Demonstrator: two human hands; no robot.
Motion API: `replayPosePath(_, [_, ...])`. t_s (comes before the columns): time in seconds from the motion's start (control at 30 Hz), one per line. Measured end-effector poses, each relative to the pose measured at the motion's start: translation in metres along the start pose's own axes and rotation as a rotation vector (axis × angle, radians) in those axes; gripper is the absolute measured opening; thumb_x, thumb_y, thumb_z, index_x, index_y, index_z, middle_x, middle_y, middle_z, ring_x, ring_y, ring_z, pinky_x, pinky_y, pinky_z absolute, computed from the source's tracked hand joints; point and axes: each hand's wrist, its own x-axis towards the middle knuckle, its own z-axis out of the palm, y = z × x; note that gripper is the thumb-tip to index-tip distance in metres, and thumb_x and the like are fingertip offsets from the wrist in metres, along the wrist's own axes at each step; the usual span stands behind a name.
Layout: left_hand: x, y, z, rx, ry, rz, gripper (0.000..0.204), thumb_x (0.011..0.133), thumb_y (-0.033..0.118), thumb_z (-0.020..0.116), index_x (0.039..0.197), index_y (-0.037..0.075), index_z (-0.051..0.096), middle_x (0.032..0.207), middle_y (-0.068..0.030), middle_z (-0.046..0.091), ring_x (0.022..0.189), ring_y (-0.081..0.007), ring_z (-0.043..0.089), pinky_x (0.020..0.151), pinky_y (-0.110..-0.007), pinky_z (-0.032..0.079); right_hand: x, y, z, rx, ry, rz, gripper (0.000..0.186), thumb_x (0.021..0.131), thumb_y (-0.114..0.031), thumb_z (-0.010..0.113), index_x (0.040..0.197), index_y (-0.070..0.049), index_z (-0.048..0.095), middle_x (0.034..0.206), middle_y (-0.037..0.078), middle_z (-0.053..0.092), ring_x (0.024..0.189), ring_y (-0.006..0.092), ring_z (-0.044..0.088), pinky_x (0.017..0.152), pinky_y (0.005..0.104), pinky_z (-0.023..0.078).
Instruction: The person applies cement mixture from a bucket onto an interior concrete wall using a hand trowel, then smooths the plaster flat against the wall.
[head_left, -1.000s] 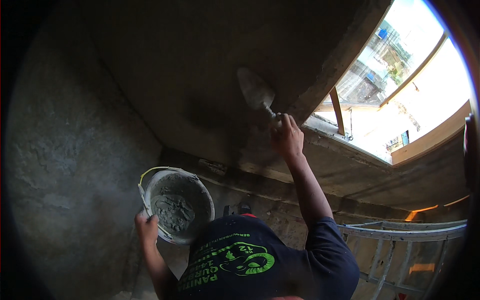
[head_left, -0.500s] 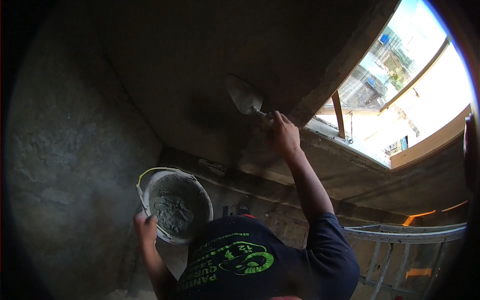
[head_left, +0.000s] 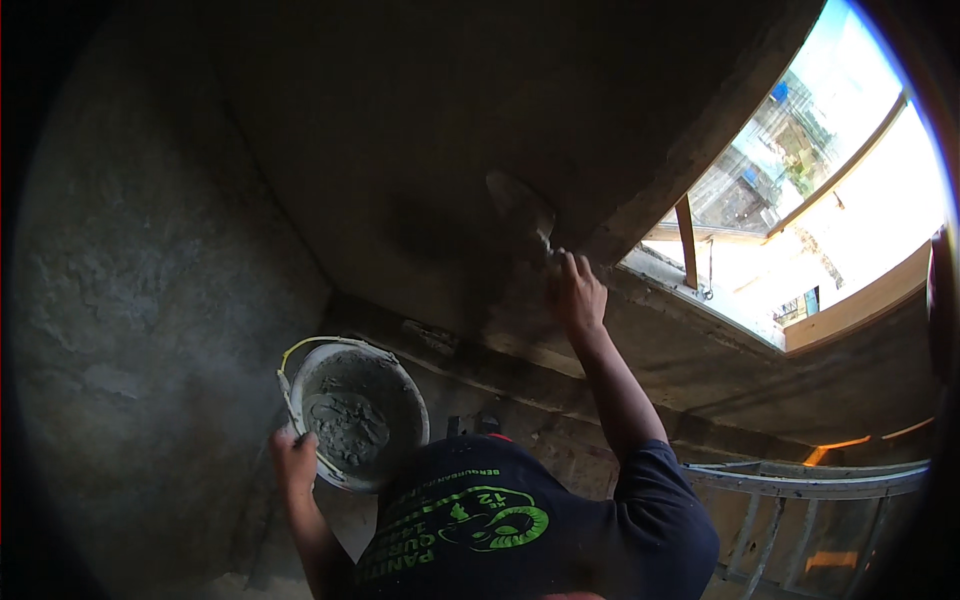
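Note:
My right hand is closed round the handle of a pointed trowel. The blade lies against or very close to the dark wall; the dim light hides which. At the lower left, my left hand grips a bucket by its yellow-and-white handle, at the rim. Wet grey mortar covers the bottom of the bucket, and dried smears mark its inner side.
To the right of the trowel is a window with a wooden frame, its light very bright. A metal ladder-like frame stands at the lower right. A rough plastered wall rises on the left, and a ledge runs below the dark wall.
My right hand and the trowel have moved a little to the right and down along the wall. My left hand still holds the bucket in nearly the same place.

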Motion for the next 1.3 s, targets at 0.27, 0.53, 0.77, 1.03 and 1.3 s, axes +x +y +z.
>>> replayPosePath(0.27, [0.004,0.013,-0.002,-0.088,-0.116,-0.147,0.025,0.075,0.009,0.062,0.090,-0.010,0.064,0.083,-0.0232,0.068,0.082,-0.0384,0.065,0.079,-0.046,0.050,0.051,-0.031,-0.029,0.236,0.295,-0.068,0.042,0.091,-0.029,0.071,0.126,-0.012,0.057,0.106,0.012,0.064,0.083,0.0397,0.069,0.066,0.0501,0.058])
replayPosePath(0.53, [0.002,-0.015,0.007,-0.043,0.024,-0.026,0.029,0.073,0.011,0.063,0.093,-0.010,0.065,0.083,-0.0252,0.067,0.083,-0.0434,0.064,0.081,-0.047,0.050,0.025,-0.031,0.011,0.064,-0.168,-0.063,0.042,0.089,-0.031,0.073,0.124,-0.013,0.058,0.113,0.013,0.067,0.090,0.0404,0.070,0.070,0.0505,0.057])
replayPosePath(0.77, [0.005,-0.001,-0.001,0.008,-0.061,-0.070,0.027,0.073,0.009,0.062,0.092,-0.011,0.065,0.084,-0.0245,0.068,0.083,-0.0389,0.065,0.081,-0.047,0.050,0.000,0.015,-0.019,0.284,0.374,0.044,0.043,0.086,-0.020,0.074,0.126,-0.012,0.059,0.110,0.011,0.067,0.096,0.0367,0.070,0.072,0.0475,0.058])
replayPosePath(1.03, [0.005,0.019,-0.003,-0.026,-0.070,-0.052,0.026,0.073,0.008,0.061,0.092,-0.010,0.065,0.084,-0.0241,0.067,0.080,-0.0371,0.064,0.080,-0.045,0.050,0.008,0.018,-0.009,0.233,0.090,-0.026,0.036,0.090,-0.026,0.070,0.120,-0.011,0.058,0.108,0.013,0.067,0.086,0.0403,0.070,0.070,0.0503,0.057])
replayPosePath(1.3, [0.005,-0.002,-0.002,0.089,-0.073,-0.076,0.035,0.074,0.012,0.065,0.103,-0.008,0.068,0.104,-0.0281,0.065,0.107,-0.0453,0.060,0.095,-0.049,0.046,0.012,0.013,-0.012,0.151,0.233,-0.067,0.047,0.085,-0.023,0.074,0.128,-0.013,0.060,0.110,0.008,0.064,0.088,0.0333,0.070,0.067,0.0455,0.058])
